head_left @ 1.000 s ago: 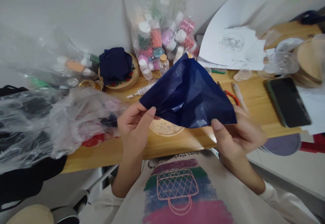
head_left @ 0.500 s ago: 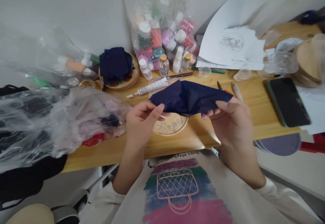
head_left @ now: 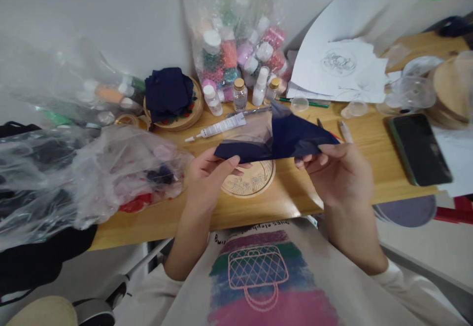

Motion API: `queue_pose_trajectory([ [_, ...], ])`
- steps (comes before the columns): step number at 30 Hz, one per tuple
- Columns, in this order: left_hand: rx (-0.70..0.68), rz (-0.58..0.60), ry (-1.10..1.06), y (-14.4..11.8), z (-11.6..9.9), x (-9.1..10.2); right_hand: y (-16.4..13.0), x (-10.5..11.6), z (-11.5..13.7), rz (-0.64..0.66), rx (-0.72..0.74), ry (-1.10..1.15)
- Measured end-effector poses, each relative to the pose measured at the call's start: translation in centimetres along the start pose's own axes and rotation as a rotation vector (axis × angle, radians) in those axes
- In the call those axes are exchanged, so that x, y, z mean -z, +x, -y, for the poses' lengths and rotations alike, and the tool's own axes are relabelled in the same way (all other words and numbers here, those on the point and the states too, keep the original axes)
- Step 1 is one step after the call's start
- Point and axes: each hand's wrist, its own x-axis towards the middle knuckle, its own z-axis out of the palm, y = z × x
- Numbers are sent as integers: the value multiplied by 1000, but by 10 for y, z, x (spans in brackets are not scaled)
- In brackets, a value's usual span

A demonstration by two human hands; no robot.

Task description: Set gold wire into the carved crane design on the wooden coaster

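Two hands, left (head_left: 207, 178) and right (head_left: 340, 173), pinch a blue sheet (head_left: 284, 138) taut at mid-frame, fingers gripping opposite ends above a disc (head_left: 251, 184).

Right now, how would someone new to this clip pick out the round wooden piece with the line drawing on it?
Start at the long wooden desk and find the two hands holding a dark blue sheet above its front edge. The engraved wooden disc lies flat directly beneath that sheet, between the hands. Unlike the round wooden piece further back, it is uncovered and shows wave-like lines.
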Motion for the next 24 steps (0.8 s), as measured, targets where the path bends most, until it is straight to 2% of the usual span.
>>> queue_pose_trajectory([
  [3,-45,-62,21,-1,6,7,-6,5,-9,-145,163,-121],
  [6,-81,-78,55,-2,15,15,-11,16,-20,-189,257,-215],
  [10,-143,-62,190,-5,21,21,-15,30,-29,-155,399,-433],
  [13,-202,-30,323,-8,22,25,-15,38,-32,-106,452,-582],
  [17,-248,52,394,-11,25,31,-13,40,-34,34,551,-667],
  [19,-182,84,306,-12,30,33,-15,34,-31,84,673,-746],
  [21,-20,129,73,-15,36,35,-21,22,-27,168,841,-880],
  [23,176,200,-148,-19,41,35,-29,6,-22,372,982,-998],
  [24,261,246,-226,-21,43,35,-33,-3,-20,501,999,-1033],
])
